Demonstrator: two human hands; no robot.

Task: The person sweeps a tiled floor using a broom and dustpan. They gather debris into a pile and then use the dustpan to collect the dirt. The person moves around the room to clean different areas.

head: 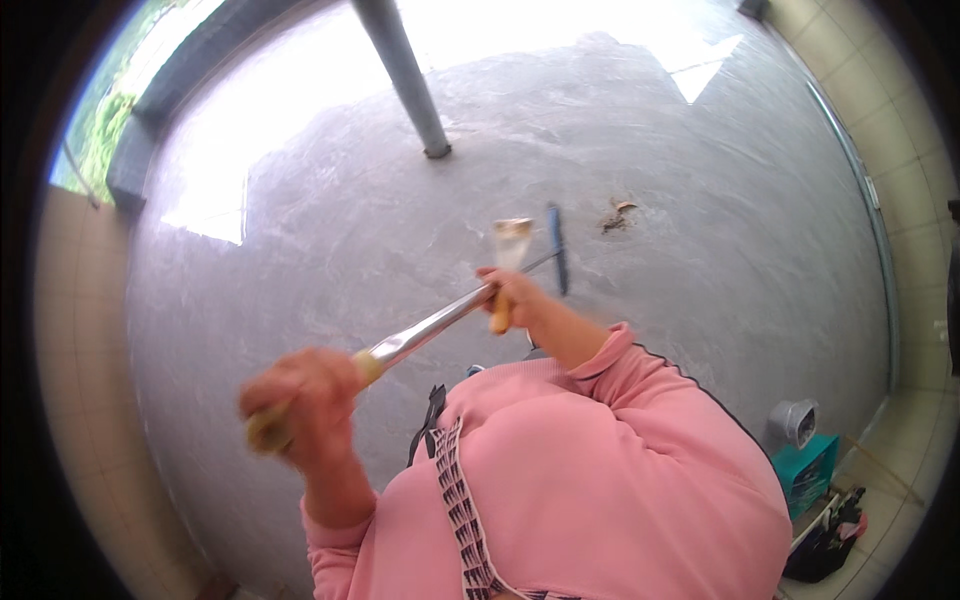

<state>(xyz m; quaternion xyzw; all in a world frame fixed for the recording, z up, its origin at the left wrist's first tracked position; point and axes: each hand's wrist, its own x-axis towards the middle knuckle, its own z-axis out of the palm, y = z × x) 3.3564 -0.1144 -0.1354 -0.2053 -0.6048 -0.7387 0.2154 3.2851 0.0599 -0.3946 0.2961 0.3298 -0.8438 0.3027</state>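
A long metal pole point(431, 330) with yellowish grip sections runs diagonally across in front of me. My left hand point(307, 401), blurred, is wrapped around its near end. Farther along the shaft, my right hand point(514, 296) grips the pole and also holds a putty knife point(514, 238). The knife's wooden handle pokes out below the fingers, and its wide blade points away from me with a brownish edge. At the pole's far end is a narrow blue head point(556, 247), perhaps a squeegee or broom, over the grey floor point(360, 225). Whether it touches the floor I cannot tell.
A small heap of brown debris point(619, 216) lies beyond the blue head. A grey post point(409, 82) stands on the floor ahead. Tiled walls point(900, 187) rise at both sides. Back right are a teal crate point(806, 469), a plastic-wrapped roll point(793, 421) and a dark bag point(821, 551).
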